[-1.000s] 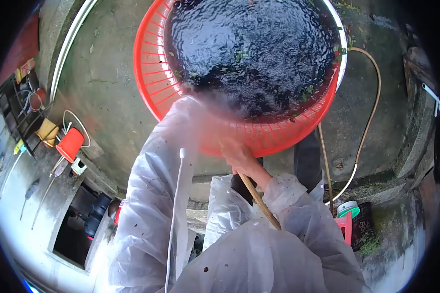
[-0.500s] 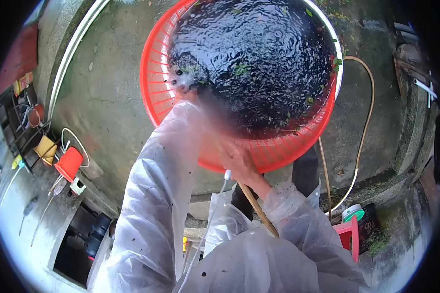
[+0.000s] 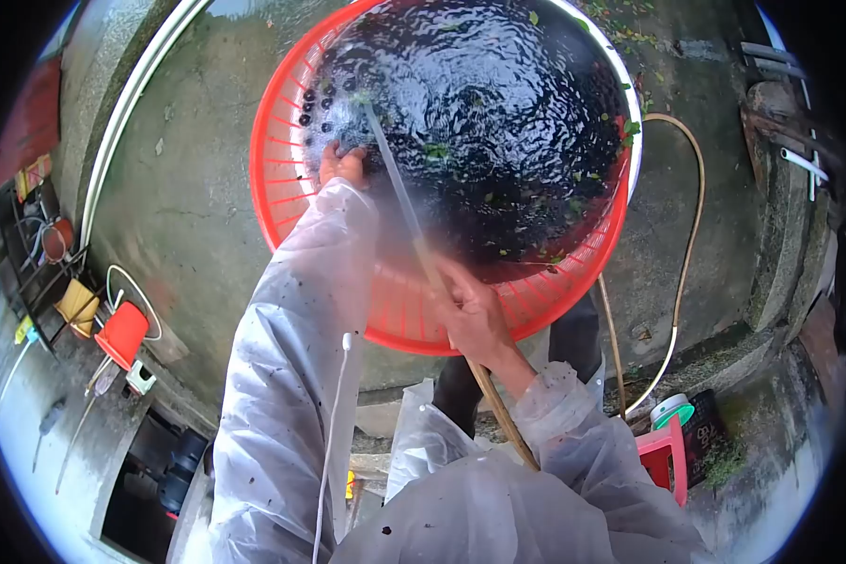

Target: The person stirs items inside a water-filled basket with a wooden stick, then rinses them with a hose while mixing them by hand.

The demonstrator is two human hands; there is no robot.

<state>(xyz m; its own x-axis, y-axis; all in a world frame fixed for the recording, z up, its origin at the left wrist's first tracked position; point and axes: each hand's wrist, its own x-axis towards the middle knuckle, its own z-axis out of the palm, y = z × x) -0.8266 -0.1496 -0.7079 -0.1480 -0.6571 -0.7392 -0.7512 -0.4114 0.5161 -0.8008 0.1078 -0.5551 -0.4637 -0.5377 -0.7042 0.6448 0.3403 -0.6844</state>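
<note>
A large red slatted basket (image 3: 265,155) holds dark, rippling water (image 3: 498,113) with green leaf bits and small dark round fruits (image 3: 306,105) at its left side. My left hand (image 3: 341,167) reaches to the water's left edge beside those fruits. Its fingers are apart, with the tips partly hidden by water and spray. My right hand (image 3: 477,318) is wrapped round a tan hose (image 3: 503,414) over the basket's near rim. A pale, straight stream (image 3: 395,179) runs from the hose into the water near my left hand.
A white rim (image 3: 637,122) shows outside the basket on the right. Another hose (image 3: 697,202) loops over the concrete floor (image 3: 197,188). A red stool (image 3: 663,451) stands at lower right. A red bucket (image 3: 122,334) and white pipes (image 3: 132,103) are at left.
The spray over my hands has thinned, so the straight stream shows plainly. My right hand has shifted slightly right and down; my left hand has moved slightly up and left.
</note>
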